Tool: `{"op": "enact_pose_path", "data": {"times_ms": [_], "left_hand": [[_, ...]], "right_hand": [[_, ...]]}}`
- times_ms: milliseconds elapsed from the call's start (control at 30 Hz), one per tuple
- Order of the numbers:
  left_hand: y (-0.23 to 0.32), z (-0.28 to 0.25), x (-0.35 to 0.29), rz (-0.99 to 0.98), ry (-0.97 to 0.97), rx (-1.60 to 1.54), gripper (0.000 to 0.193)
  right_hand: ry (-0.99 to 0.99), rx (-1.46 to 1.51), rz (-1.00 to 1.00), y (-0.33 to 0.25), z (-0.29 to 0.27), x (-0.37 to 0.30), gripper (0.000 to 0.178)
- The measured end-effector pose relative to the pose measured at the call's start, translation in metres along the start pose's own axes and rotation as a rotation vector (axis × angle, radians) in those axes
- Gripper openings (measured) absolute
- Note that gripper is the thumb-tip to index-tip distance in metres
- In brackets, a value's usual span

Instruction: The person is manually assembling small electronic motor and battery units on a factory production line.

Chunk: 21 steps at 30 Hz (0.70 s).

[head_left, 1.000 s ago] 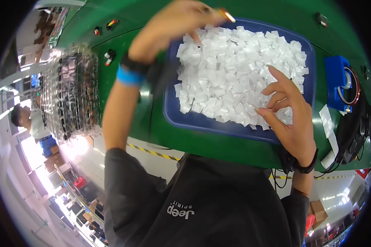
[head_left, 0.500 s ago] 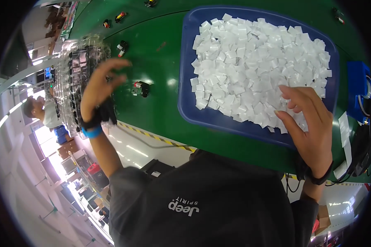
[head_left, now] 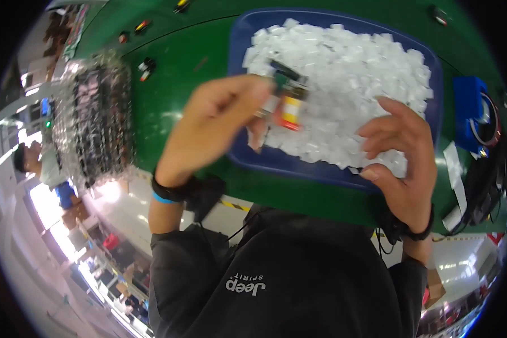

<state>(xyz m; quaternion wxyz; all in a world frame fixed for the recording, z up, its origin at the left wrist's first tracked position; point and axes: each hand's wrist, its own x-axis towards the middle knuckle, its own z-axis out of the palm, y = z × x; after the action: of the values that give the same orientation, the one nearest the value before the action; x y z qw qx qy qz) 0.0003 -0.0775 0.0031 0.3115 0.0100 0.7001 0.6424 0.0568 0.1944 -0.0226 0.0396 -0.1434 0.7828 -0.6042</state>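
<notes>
My left hand (head_left: pixel 208 121) is closed around a small electronic part (head_left: pixel 290 104) with a green circuit board and a red and yellow body, blurred by motion. It holds the part above the left side of a dark blue plastic tray (head_left: pixel 276 160). Small white square pieces (head_left: pixel 332 73) are heaped in that tray. Over its right front, my right hand (head_left: pixel 403 149) hovers with curved fingers apart and nothing between them. Black bands circle both wrists.
Similar small parts lie on the green table (head_left: pixel 169 79), one being a red and black part (head_left: pixel 146 69). At the left edge stand stacked clear plastic trays (head_left: pixel 96 118). A blue box-shaped device (head_left: pixel 470 112) and white paper strip (head_left: pixel 456 174) lie right of the tray.
My left hand has gone from the table's left side to above the tray, and now carries the small electronic part that lay on the table. My right hand stays over the tray.
</notes>
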Motion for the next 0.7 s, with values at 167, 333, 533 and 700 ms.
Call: {"op": "enact_pose_path", "data": {"times_ms": [167,333,533,700], "left_hand": [[0.001,0.069,0.026,0.082,-0.172,-0.094,0.032],[-0.009,0.081,0.04,0.323,0.009,0.181,0.03],[-0.007,0.086,0.041,0.334,0.111,0.3,0.04],[-0.007,0.09,0.038,0.33,0.151,0.28,0.038]], "right_hand": [[0.151,0.246,0.062,0.01,0.002,0.006,0.048],[0.235,0.084,0.083,0.017,-0.005,0.003,0.048],[0.233,-0.025,-0.033,0.017,-0.012,0.002,0.049],[0.223,-0.129,-0.138,0.02,-0.009,0.003,0.05]]}}
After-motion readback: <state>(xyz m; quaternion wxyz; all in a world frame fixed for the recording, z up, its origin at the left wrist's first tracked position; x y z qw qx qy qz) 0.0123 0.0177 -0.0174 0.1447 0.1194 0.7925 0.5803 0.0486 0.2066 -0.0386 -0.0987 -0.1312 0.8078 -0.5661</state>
